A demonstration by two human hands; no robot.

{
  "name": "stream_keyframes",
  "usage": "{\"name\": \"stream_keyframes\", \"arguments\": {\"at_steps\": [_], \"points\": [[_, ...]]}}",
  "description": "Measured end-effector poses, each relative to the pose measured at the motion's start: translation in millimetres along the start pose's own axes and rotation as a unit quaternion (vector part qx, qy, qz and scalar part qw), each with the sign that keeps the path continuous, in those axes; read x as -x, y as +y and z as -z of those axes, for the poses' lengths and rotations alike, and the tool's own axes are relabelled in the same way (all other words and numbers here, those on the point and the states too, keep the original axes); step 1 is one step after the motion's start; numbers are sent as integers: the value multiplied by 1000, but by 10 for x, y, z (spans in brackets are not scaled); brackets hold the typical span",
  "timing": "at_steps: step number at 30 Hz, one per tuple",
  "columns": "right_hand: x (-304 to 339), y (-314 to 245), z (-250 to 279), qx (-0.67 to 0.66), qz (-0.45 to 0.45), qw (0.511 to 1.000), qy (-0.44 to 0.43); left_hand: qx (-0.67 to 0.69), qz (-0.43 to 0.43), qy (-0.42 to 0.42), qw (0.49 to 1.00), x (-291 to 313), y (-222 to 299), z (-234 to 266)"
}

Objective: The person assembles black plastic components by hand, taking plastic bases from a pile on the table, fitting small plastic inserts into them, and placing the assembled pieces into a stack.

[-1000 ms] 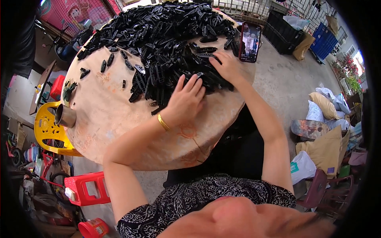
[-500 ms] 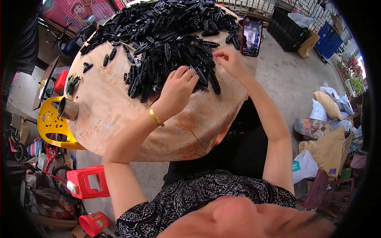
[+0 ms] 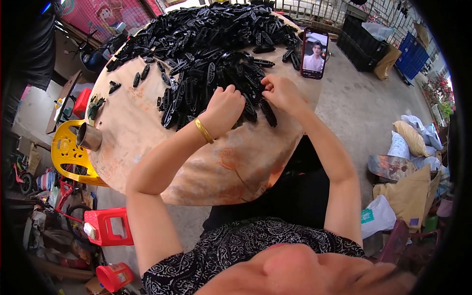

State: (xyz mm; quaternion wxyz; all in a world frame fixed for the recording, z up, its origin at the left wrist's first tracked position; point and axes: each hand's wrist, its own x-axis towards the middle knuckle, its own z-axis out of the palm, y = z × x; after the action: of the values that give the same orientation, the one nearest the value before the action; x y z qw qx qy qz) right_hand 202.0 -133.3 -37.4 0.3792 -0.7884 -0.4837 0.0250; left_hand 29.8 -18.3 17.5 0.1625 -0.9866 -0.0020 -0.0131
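Note:
A big heap of long, narrow black plastic pieces (image 3: 189, 93) with slotted, pointed-oval outlines covers the far part of a round table (image 3: 147, 147) with a peach flowered cloth. My left hand (image 3: 225, 107), with a gold bangle (image 3: 203, 131) on its wrist, is closed over the near edge of the heap; its fingertips are hidden. Just to the right, my right hand (image 3: 284, 93) is pinched at the heap's right edge. Whatever sits between its fingertips is too small to make out. A few single pieces (image 3: 268, 113) lie beside and below the right hand.
A phone (image 3: 313, 54) stands upright at the table's right edge, its screen lit. A metal cup (image 3: 89, 136) sits at the left edge, near a yellow plastic chair (image 3: 66, 147). A red stool (image 3: 109, 226) stands lower left; sacks (image 3: 408, 191) lie on the floor at right.
My right hand has come down and slightly in toward the left hand, and its fingers are drawn closer together. The left hand has shifted little. The phone's screen picture has changed.

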Motion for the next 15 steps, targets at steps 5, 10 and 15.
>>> {"name": "stream_keyframes", "arguments": {"at_steps": [5,10,15], "points": [[10,27,81,-108,42,992,44,59,-48,97,992,-23,-145,-49],[134,-106,128,-265,-10,963,36,163,-107,115,974,-26,-283,-158],[316,-451,202,-375,-31,925,52,666,168,171,706,52,-140,-142]]}}
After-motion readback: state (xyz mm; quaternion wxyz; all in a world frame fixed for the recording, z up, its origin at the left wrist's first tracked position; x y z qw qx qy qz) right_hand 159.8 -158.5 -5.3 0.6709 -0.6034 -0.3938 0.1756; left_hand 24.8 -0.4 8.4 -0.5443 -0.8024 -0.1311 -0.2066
